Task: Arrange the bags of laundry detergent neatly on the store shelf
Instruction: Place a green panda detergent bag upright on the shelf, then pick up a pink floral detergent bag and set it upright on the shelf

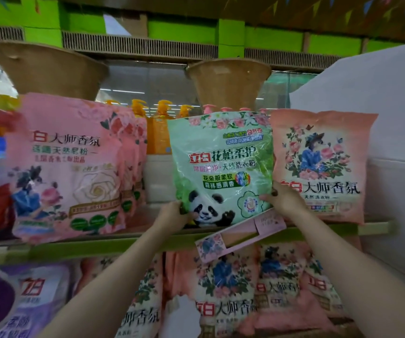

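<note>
While both my hands are raised to the upper shelf (147, 242), I hold the green panda bag (221, 167) of laundry detergent upright by its bottom corners. My left hand (174, 217) grips the lower left corner, fingers curled round the edge beside the panda's face. My right hand (282, 198) pinches the lower right corner, thumb on the front of the bag and dark-painted nails showing. The bag stands between the two groups of pink bags, its base at the shelf's front edge, tilted a little to the left.

Just to its right, a salmon-pink bag (321, 164) with a flower print stands upright on the same shelf, its left edge touching or nearly touching the green bag. To the left, well apart, a row of pink rose bags (69, 167) stands one behind another. Behind the gap between them are orange pump bottles (158, 128).

A pink price-tag strip (240, 234) hangs crooked from the shelf's edge, just below the green bag. On the lower shelf, more pink flower-print bags (233, 289) are packed side by side, and a purple bag (21, 301) sits at the far left.
</note>
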Tool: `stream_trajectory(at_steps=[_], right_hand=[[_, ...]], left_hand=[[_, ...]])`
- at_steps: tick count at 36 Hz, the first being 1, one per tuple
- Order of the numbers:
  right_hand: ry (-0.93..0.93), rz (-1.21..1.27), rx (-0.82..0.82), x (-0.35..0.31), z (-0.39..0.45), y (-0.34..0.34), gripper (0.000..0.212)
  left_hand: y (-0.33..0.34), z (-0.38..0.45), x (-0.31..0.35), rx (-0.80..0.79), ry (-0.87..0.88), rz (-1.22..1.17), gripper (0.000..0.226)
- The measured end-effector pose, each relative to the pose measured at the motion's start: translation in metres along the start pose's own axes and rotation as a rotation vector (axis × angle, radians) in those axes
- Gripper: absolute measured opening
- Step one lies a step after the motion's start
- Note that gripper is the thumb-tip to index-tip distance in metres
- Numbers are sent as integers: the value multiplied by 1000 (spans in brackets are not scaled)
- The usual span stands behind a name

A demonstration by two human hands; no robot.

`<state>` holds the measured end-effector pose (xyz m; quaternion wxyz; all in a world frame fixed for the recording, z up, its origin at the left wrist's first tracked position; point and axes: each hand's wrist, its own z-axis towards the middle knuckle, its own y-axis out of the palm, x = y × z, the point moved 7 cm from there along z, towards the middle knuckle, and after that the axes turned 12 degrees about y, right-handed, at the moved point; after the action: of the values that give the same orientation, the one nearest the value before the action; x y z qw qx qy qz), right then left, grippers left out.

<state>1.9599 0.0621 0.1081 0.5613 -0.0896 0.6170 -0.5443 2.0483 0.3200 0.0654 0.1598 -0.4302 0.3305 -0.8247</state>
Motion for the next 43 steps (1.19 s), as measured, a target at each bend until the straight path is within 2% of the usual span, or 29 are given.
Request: stream_trajectory(at_steps=[3,5,7,9,13,18,20,22,24,26,28,29,31,32,35,37,40,43], right_hand=[[32,-27,47,-2,-7,3,43],[37,-59,76,-3,-13,4,40],[18,-57,69,2,-16,5,42],[-23,-32,54,10,-22,3,47],[-29,195,117,42,-22,-14,37],[44,270,307,103,-2,-54,20],[98,322,398,133,9,-78,18],[173,391,424,165,27,-93,24],[223,415,326,196,51,-97,40],[161,478,191,204,61,-102,64],[72,536,-20,201,65,-97,58],[66,529,-101,201,69,-92,62],[36,522,-221,203,83,-77,95],[2,525,-276,202,89,-68,103],[-24,533,-288,194,91,-64,95],[-52,570,-299,191,93,-64,85],[-93,646,-320,194,106,-71,105],[-131,691,-321,210,120,-82,103]], left_hand=[[-1,-2,5,45,-19,77,41],[-11,-7,17,203,-3,99,50],[-22,-17,40,375,86,158,41],[-23,-24,69,432,203,141,31],[3,-11,118,293,342,44,27],[73,1,177,-49,403,-12,26],[101,2,193,-110,411,-30,30],[122,5,205,-107,417,-12,34],[133,12,212,-31,369,1,39],[140,18,217,60,289,-24,50],[146,23,222,136,232,-58,64],[150,28,223,162,207,-67,71],[158,37,220,188,134,-75,76],[161,42,218,191,98,-67,74],[166,50,210,232,-8,-128,66],[169,54,209,235,-41,-117,69],[173,60,218,190,-55,15,89],[179,66,224,198,-82,136,85]])
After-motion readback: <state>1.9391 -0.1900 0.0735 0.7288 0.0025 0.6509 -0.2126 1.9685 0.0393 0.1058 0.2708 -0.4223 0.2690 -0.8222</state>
